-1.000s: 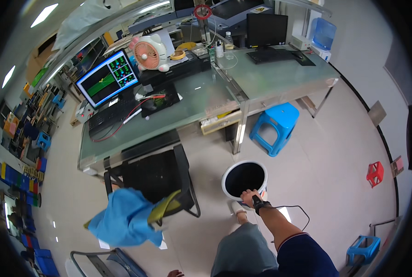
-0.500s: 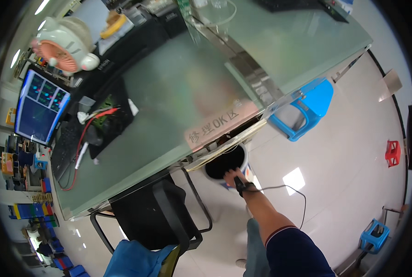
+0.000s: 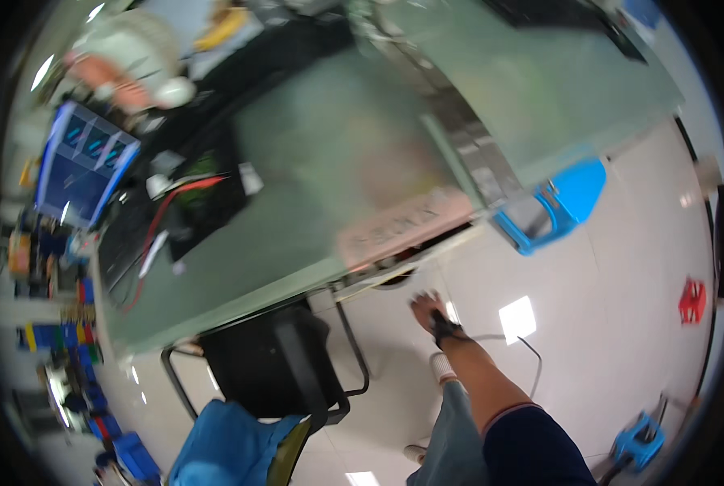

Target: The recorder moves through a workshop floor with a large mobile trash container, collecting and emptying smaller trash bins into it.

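From the person's head, one wide fisheye view looks steeply down, near the front edge of a long, green, smooth-topped desk [image 3: 297, 186], across pale, glossy floor [image 3: 621, 283].

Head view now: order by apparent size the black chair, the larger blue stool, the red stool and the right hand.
1. Black chair
2. Larger blue stool
3. Red stool and right hand: too alike to rank, both blurred

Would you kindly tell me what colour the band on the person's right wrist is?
The wristband is black, as the head view shows.
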Available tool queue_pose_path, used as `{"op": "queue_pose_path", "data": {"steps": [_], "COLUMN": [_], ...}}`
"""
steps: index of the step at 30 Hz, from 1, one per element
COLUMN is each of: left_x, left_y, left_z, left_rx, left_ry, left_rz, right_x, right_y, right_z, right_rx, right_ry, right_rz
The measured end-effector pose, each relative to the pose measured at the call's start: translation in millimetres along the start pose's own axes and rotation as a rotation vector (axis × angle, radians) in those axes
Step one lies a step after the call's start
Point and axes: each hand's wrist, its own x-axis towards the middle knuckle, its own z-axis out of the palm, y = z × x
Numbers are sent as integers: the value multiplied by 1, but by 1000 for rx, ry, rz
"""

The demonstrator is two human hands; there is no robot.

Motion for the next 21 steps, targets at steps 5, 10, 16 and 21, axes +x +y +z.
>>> {"op": "queue_pose_path", "data": {"steps": [5, 10, 16, 21], "left_x": [-17, -34, -19, 4], "left_y": [24, -12, -95, -232], "left_z": [10, -48, -155, -246], "left_rx": [12, -137, -153, -410], "left_ry": [-254, -120, 70, 317], "left_rz": [265, 529, 574, 480], "right_x": [-243, -332, -319, -274], "right_y": [120, 62, -16, -157], "right_z": [41, -15, -21, 46], "right_rx": [-460, -237, -143, -74], "right_ry": [-116, -820, -811, -735], "right_rz": [22, -84, 22, -298]}}
